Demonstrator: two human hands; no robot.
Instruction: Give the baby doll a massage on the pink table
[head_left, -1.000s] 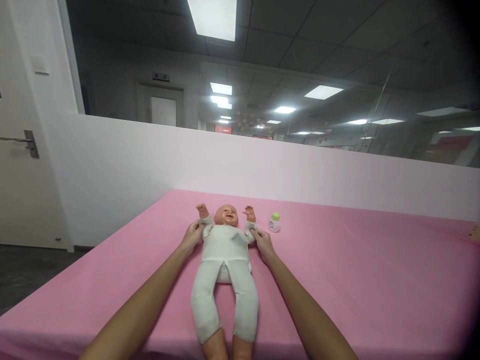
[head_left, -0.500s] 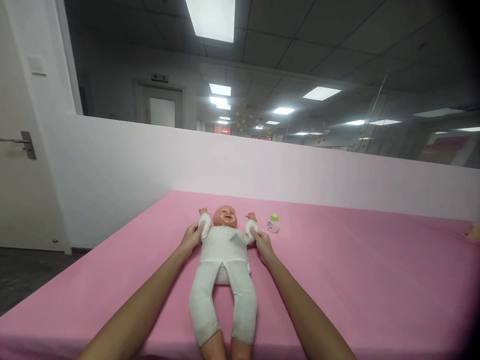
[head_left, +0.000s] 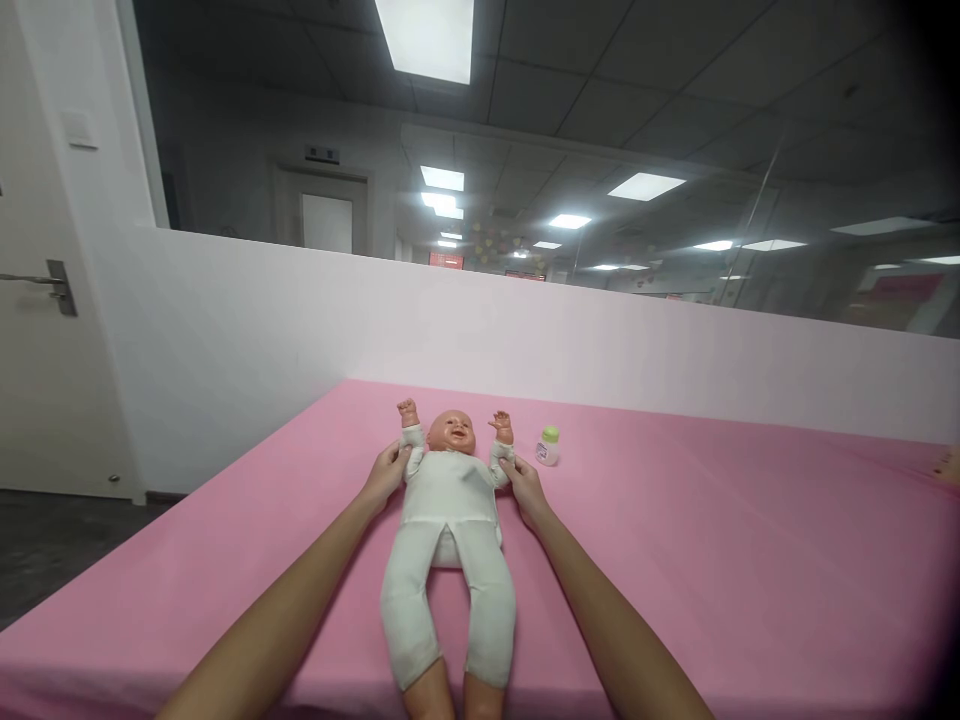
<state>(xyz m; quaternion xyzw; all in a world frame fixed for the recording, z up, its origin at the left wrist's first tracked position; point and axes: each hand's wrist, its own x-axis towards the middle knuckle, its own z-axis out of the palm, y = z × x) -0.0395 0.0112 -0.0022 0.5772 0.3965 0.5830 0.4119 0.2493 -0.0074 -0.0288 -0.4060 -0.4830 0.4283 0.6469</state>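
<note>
Gripping the doll by its sleeved arms, left hand and right hand fingers closed.

Doll's arms raised again
Both hands have lifted the doll arms upright from their lowered position half a second ago.

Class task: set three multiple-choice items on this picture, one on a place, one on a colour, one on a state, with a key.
1. Where does the bottle stand?
A. beside the doll's head
B. between the doll's legs
C. on the floor

2. What colour is the sheet?
A. blue
B. pink
C. green

3. How does the doll lie?
A. face down
B. on its side
C. on its back

Key: 1 A, it stands by the head, near the right hand. 2 B, the sheet is pink all over. 3 C, the face points up, and the left hand holds one arm.
</note>
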